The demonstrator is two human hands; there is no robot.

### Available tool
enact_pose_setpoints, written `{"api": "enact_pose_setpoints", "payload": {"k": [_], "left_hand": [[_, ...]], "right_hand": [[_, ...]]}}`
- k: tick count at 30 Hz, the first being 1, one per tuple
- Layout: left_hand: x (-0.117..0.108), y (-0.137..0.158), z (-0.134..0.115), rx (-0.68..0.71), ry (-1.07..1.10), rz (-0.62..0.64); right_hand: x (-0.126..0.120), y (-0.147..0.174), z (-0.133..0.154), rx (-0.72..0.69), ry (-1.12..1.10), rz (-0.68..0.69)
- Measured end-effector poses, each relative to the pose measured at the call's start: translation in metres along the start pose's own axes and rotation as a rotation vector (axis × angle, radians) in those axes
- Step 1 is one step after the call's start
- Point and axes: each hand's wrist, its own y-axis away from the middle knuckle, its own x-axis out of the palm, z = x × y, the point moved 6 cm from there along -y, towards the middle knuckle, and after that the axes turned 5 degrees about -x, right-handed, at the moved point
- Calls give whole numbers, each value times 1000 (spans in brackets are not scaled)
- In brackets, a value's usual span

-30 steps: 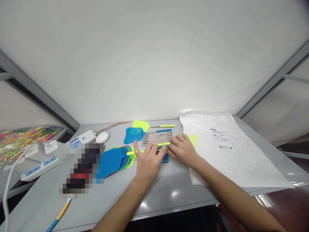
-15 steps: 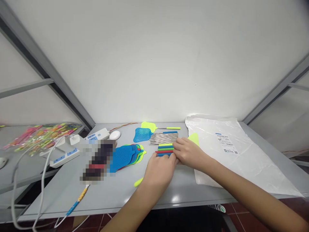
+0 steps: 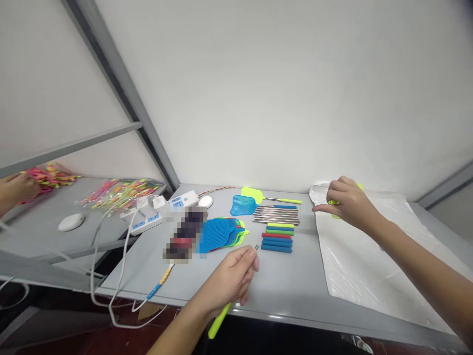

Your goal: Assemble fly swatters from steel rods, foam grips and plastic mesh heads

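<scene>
My left hand (image 3: 234,276) is closed around a fly swatter handle (image 3: 219,321), yellow-green, whose grip sticks out below; a short metal tip shows past the fingers. Raised over the white plastic bag, my right hand (image 3: 345,199) closes on a yellow-green fly swatter head (image 3: 335,215), mostly hidden by the hand. Between the hands lies a row of loose coloured grips (image 3: 277,241), blue, red, green and yellow. Behind them are several metal rods (image 3: 277,214). A stack of swatter heads (image 3: 216,234), blue on top, lies to the left.
A blue swatter (image 3: 244,204) and a yellow one (image 3: 252,195) lie at the back. The white plastic bag (image 3: 362,266) covers the right side. Left are a blurred dark object (image 3: 186,231), power strips (image 3: 146,224) and cables. Another person's hand (image 3: 22,187) is at the neighbouring table.
My hands have drawn apart from the row of grips. The right has moved right and up with the yellow-green head, the left down towards the table edge with the handle. The view has turned left.
</scene>
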Motion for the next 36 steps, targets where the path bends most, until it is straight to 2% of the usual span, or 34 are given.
{"api": "enact_pose_setpoints", "payload": {"k": [2,6,9,12,15,17,19,21,25,29,33,36], "left_hand": [[3,-3,3,6,156,42],[3,-11,16,1,424,51],[-6,-12,25,3,583,64],[-21,-11,29,3,756,57],[-43,-10,27,28,939,-14],[-58,-7,25,58,1037,-70],[-73,-4,25,97,1112,-114],[-84,-1,27,141,1168,-138],[-97,3,38,155,1228,-173],[-99,6,48,147,1254,-220],[-103,9,49,244,1215,-333],[-102,7,46,268,1197,-371]], "right_hand": [[1,-10,14,29,-67,10],[24,-38,77,83,-239,76],[44,-64,117,112,-446,61],[60,-91,147,91,-615,-35],[74,-109,167,150,-648,-165],[86,-114,181,149,-667,-159],[101,-115,195,78,-706,-69],[115,-110,202,-20,-701,7],[135,-96,192,-129,-598,-36],[153,-85,185,-134,-563,-27],[164,-80,189,-112,-531,92],[160,-80,192,-92,-479,177]]}}
